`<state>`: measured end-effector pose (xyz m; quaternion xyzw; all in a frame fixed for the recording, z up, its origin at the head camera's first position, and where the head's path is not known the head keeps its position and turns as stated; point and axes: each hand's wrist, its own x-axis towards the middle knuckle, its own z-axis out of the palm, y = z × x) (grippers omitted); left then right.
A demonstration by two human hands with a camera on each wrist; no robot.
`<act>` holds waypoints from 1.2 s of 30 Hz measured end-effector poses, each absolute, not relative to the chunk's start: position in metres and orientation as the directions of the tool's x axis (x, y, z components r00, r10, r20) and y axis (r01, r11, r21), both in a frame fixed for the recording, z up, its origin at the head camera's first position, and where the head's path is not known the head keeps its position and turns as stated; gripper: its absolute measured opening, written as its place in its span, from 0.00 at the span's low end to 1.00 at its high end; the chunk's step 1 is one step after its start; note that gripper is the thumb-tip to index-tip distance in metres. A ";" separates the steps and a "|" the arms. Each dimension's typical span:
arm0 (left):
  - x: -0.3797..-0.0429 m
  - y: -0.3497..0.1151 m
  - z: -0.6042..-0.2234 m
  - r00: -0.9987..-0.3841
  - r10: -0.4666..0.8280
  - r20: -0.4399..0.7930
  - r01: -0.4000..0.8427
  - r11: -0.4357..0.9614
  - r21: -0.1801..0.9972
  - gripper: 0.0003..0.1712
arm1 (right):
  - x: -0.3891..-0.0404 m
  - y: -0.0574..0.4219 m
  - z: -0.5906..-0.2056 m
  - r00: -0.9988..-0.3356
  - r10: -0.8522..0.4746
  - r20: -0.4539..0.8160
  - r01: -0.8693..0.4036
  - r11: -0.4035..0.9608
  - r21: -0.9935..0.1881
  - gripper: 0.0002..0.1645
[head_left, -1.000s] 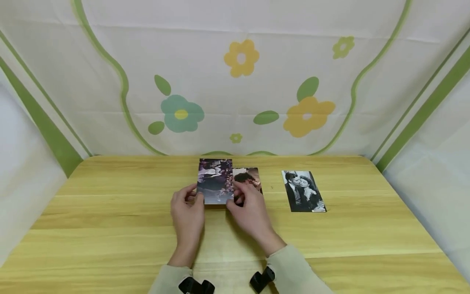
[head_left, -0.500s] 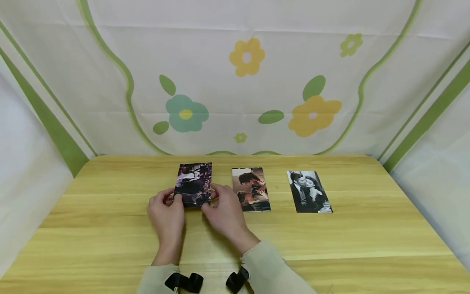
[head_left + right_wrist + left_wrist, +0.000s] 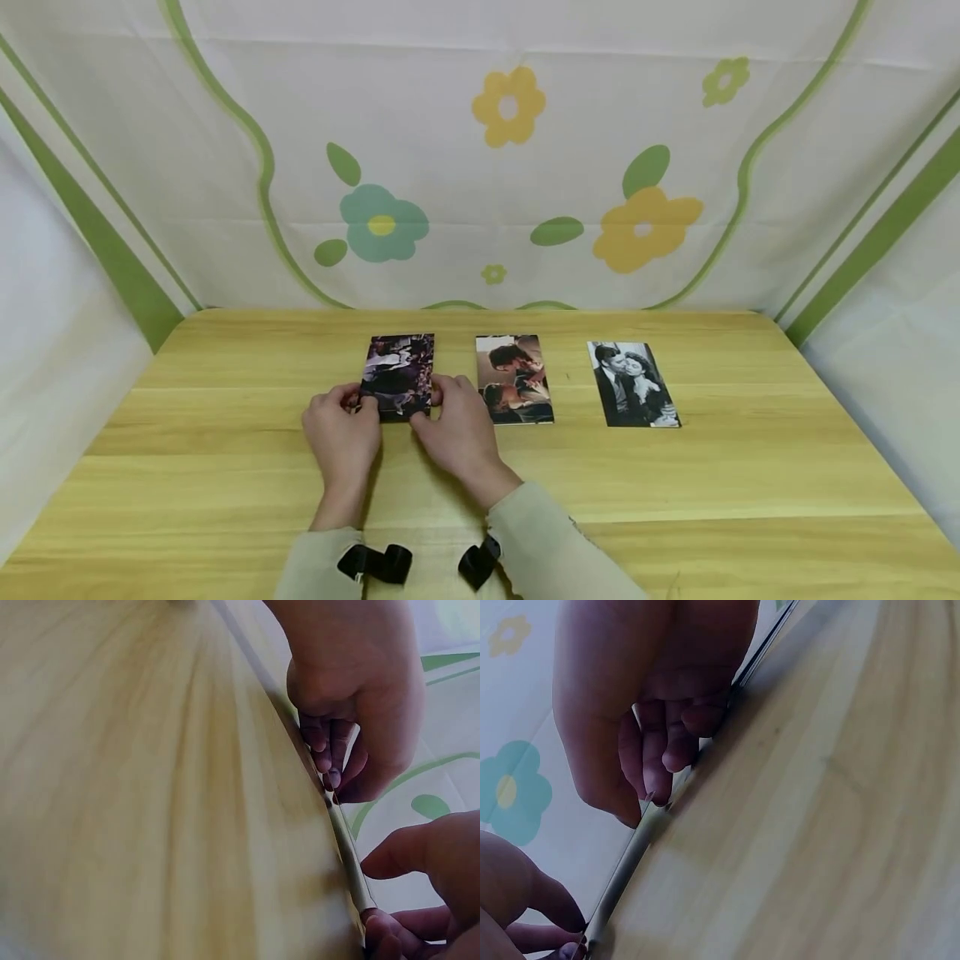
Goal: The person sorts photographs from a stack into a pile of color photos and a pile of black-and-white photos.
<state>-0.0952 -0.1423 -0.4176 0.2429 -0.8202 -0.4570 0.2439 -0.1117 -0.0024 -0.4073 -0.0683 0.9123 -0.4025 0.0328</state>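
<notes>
A dark purple photo (image 3: 397, 375) of a crowded stage-like scene is held between both hands at its near end. My left hand (image 3: 341, 433) pinches its left edge near the corner, thumb on top. The right hand (image 3: 461, 433) pinches the near right corner. In the wrist views the photo shows edge-on, close over the wooden table (image 3: 645, 508). To the right lies a colour photo (image 3: 516, 379) of two people face to face, beside the right hand's fingers. Farther right a black-and-white photo (image 3: 633, 385) of an embracing couple lies flat.
A white cloth with printed flowers (image 3: 382, 223) hangs behind the table's far edge, and white side panels (image 3: 67, 317) flank it. Black camera straps (image 3: 375, 564) sit at both sleeve cuffs.
Both hands have carried the purple photo left and lowered it, uncovering the colour photo it overlapped. Over the last half second the hands have barely moved.
</notes>
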 end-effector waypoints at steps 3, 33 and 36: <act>-0.096 -0.143 -0.417 -0.767 -0.618 0.174 -0.175 0.462 0.870 0.16 | -0.114 -0.003 -0.407 -0.988 -0.153 -0.004 -0.101 0.671 -0.734 0.36; -0.095 -0.144 -0.416 -0.777 -0.614 0.141 -0.217 0.471 0.855 0.19 | -0.113 -0.006 -0.409 -0.984 -0.176 0.000 -0.126 0.708 -0.694 0.34; -0.094 -0.145 -0.416 -0.780 -0.612 0.134 -0.220 0.467 0.856 0.19 | -0.112 -0.006 -0.409 -0.985 -0.175 -0.008 -0.119 0.703 -0.701 0.35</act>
